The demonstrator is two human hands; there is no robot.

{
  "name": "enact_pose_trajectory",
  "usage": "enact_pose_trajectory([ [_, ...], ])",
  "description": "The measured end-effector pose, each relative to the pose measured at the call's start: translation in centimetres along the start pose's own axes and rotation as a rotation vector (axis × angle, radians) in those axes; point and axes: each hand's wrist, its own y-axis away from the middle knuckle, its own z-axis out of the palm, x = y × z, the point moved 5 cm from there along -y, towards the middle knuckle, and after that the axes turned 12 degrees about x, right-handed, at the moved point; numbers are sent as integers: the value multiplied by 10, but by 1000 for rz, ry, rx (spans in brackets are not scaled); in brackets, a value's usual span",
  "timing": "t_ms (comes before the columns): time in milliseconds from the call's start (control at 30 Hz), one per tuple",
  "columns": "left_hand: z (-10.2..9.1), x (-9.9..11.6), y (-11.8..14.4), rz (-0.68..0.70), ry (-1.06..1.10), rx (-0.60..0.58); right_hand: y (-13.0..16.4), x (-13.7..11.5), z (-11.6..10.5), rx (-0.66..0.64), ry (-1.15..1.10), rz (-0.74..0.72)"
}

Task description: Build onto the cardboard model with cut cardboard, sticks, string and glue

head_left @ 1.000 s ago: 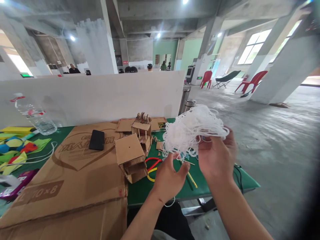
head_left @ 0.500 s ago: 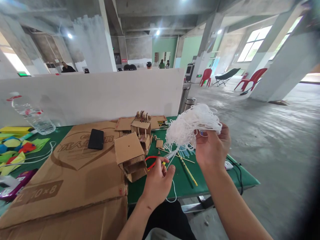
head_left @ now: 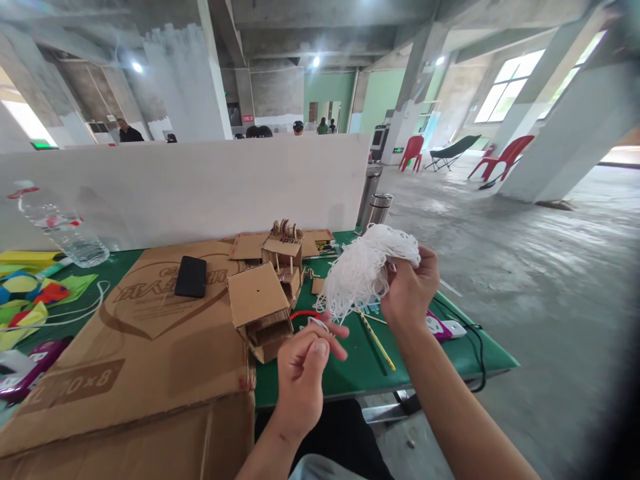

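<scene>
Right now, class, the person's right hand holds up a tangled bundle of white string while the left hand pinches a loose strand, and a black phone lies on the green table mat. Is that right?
One detail is wrong. The black phone lies on the flattened cardboard sheet, not on the green table mat. The head view shows it. The rest holds: the right hand holds the bundle of white string, and the left hand pinches a strand.

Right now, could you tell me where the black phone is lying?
In the head view the black phone lies flat on the big sheet of cardboard, left of the small cardboard model and well left of both hands.
</scene>
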Motion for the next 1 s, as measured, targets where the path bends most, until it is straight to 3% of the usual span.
enact_pose_trajectory([
  [133, -4, 2, 5, -30, 121, 84, -11, 12, -5, 7, 43, -36],
  [267, -13, 13, 16, -38, 37, 131, -26, 22, -12, 42, 84, -97],
  [367, -17, 22, 23, 18, -281, 101, -36, 26, -14, 62, 114, -145],
  [500, -19, 23, 23, 178, -917, 12, -45, 25, -12, 68, 134, -194],
  [567, -21, 16, 19, 168, -1192, -66, -49, 24, -11, 78, 140, -220],
  [633, -23, 9, 18, 123, -1335, -160, -54, 22, -11, 94, 153, -247],
  [733, -20, 16, 20, 229, -1220, -190, -60, 20, -12, 117, 187, -290],
  [867, -20, 41, 30, 427, -792, 60, -65, 20, -17, 132, 239, -334],
  [933, -21, 49, 38, 437, -551, 186, -66, 22, -20, 138, 266, -353],
  [1000, -20, 53, 44, 375, -317, 236, -67, 25, -24, 143, 287, -369],
])
